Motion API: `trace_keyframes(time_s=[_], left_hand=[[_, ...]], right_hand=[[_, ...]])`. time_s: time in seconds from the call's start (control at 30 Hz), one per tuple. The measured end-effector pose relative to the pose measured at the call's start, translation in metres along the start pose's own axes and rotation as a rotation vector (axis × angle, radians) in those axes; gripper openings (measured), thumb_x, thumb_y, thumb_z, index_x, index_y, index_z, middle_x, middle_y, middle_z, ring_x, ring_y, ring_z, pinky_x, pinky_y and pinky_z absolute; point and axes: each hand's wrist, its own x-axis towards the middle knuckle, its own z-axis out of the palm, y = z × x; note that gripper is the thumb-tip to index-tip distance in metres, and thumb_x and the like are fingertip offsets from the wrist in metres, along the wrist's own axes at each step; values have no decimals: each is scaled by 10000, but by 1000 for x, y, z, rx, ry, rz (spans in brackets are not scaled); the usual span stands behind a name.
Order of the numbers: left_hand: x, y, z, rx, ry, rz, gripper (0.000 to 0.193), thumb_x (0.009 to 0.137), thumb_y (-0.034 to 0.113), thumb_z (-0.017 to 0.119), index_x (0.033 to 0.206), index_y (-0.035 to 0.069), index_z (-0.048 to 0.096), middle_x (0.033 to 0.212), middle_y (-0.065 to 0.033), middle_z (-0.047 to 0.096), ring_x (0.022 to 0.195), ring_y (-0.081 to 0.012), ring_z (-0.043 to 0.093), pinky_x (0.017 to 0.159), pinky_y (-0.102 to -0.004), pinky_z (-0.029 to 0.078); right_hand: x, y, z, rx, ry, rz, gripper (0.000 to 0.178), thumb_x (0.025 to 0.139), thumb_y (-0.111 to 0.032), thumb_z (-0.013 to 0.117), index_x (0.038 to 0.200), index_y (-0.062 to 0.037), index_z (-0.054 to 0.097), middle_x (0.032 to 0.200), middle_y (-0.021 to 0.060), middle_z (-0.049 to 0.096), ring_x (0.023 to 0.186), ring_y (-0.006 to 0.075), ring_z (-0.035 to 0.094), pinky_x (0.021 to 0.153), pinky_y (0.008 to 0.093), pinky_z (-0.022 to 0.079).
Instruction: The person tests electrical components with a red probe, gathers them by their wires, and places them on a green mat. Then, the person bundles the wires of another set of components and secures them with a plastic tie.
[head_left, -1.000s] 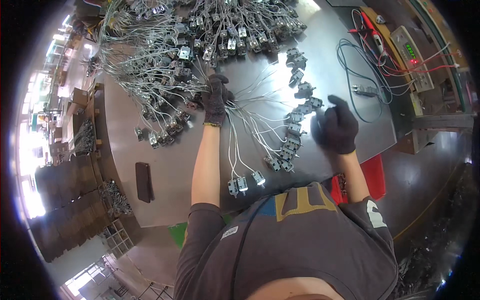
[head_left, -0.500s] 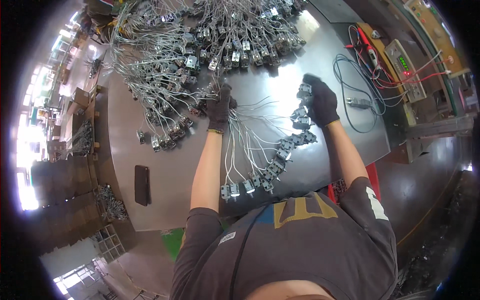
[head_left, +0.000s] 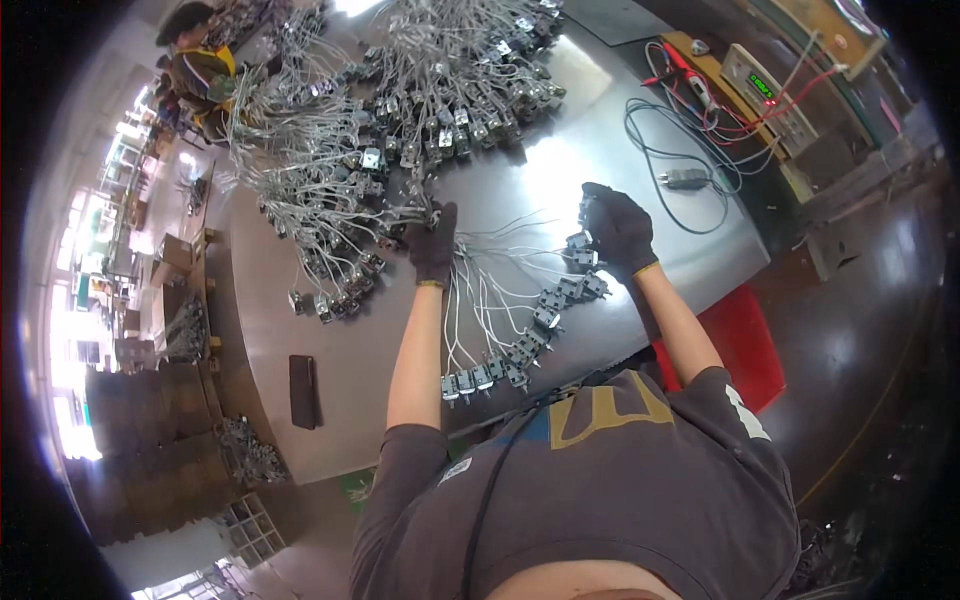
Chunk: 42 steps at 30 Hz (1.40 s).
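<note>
Both my hands wear dark gloves. My left hand (head_left: 432,248) is closed round the gathered ends of a bundle of thin white wires (head_left: 486,290) on the metal table (head_left: 360,400). From it the wires fan out to the right and toward me. They end in a curved row of small grey box-shaped components with short shafts (head_left: 524,348). At the far end of that row, my right hand (head_left: 620,228) is closed on one small grey component (head_left: 585,208), partly hidden by the fingers. Another component (head_left: 582,255) lies just below this hand.
A big heap of wired components (head_left: 440,110) covers the table's far side. To the right are a meter with a lit display (head_left: 765,92), red probes (head_left: 690,75) and a grey cable with a plug (head_left: 685,180). A dark phone-like slab (head_left: 302,390) lies left. A person (head_left: 200,70) stands beyond; a red stool (head_left: 735,345) is at right.
The whole view has shifted and turned slightly, bringing a person into sight at the upper left. My right hand stays by the row's far end, my left on the wires.
</note>
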Motion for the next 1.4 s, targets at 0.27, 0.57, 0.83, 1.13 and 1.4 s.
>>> trace_keyframes(time_s=[0.27, 0.57, 0.83, 1.13, 1.4], left_hand=[[-2, 8, -14, 94, -100, 95, 515, 834, 246, 865, 1229, -19, 668, 1133, -110, 729, 1000, -188, 667, 925, -370, 536], [-7, 24, -22, 326, -219, 137, 479, 790, 262, 859, 1154, 11, 672, 966, -104, 701, 854, -225, 651, 817, -391, 534], [-44, 40, -56, 363, -129, 193, 545, 789, 244, 837, 1229, 46, 584, 958, -102, 664, 862, -249, 653, 788, -401, 543], [-63, 24, -95, 261, 40, 209, 396, 857, 180, 760, 1200, 69, 597, 849, -56, 630, 734, -186, 600, 710, -360, 521], [-44, 18, -92, 110, 43, 209, 233, 960, 188, 660, 1142, 46, 624, 886, -84, 652, 776, -163, 607, 722, -349, 515]], right_hand=[[-9, 31, -13, -316, 335, -315, 370, 992, -263, 593, 1288, -45, 630, 1202, 149, 694, 1006, 330, 683, 876, 418, 556], [18, 118, -112, -643, 21, 320, 408, 1021, -357, 489, 1395, -198, 522, 1544, 205, 454, 1045, 459, 682, 894, 535, 540], [40, 121, -115, -551, 107, 364, 632, 954, -600, 521, 1400, -153, 513, 1273, 207, 690, 1192, 416, 644, 1000, 503, 492], [14, 28, -78, -345, 228, 414, 486, 983, -329, 603, 1426, -163, 495, 1366, 140, 601, 1150, 360, 645, 928, 469, 519], [-85, 18, -36, 686, 875, 212, 306, 954, -222, 679, 1201, -72, 577, 1044, 47, 612, 809, 146, 612, 682, 282, 540]])
